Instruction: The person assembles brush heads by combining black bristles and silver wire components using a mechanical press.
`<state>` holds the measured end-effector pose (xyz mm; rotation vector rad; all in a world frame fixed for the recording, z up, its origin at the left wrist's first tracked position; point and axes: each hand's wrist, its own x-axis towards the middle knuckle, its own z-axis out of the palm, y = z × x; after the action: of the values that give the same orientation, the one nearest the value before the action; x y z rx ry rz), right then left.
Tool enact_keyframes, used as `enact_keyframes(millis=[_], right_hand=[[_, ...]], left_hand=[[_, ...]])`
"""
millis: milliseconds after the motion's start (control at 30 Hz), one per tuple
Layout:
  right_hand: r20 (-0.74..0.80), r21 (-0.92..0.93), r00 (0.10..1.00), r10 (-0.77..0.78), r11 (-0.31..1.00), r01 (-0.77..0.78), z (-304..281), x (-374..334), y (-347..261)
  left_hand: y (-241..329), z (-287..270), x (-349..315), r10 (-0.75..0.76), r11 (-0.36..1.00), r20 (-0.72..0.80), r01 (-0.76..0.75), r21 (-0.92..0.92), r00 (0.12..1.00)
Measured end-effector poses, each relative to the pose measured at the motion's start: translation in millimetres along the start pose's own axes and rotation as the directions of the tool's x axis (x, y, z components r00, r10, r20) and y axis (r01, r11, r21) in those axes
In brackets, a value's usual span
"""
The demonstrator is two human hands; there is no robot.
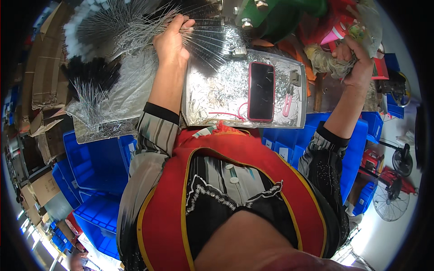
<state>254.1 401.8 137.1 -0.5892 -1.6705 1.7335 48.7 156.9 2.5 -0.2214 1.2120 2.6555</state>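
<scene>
My left hand [173, 41] is closed around thin twisted-wire brushes [205, 47] with dark bristles, fanned out over the near end of a machine. Bare wire ends [135, 34] spread to the left of that hand. At the far right my right hand [358, 65] is curled against a crumpled, cloth-wrapped part [330, 63], its fingers bent over it. What lies under the cloth is hidden. Below the brushes stands a shallow white tray [246, 123] strewn with short metal wire clippings. In it lie a dark-screened phone in a red case [261, 91] and a pink-handled cutter [287, 101].
Another brush bundle [90, 86] stands on plastic sheeting [124, 97] at the left. Green machine housing [280, 20] with bolts is at the back. Blue bins [97, 162] sit under the bench on both sides. Cardboard [50, 67] stands far left, a fan [392, 196] far right.
</scene>
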Motion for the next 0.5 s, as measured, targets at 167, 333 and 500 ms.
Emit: enact_keyframes(millis=[167,333,500], right_hand=[[-0.079,0.009,0.953,-0.292,0.956,0.293,-1,-8,35],[0.027,0.039,0.89,-0.455,0.89,0.454,-6,0,87],[-0.031,0.008,0.988,-0.152,0.988,0.153,0,-10,32]], left_hand=[[2,4,-2,-0.012,0.999,-0.003,0.012,0.051,1.0],[8,-1,5,-0.094,0.995,0.103,0.091,0.034,0.99],[8,1,5,-0.157,0.986,0.14,0.163,-0.03,0.978]])
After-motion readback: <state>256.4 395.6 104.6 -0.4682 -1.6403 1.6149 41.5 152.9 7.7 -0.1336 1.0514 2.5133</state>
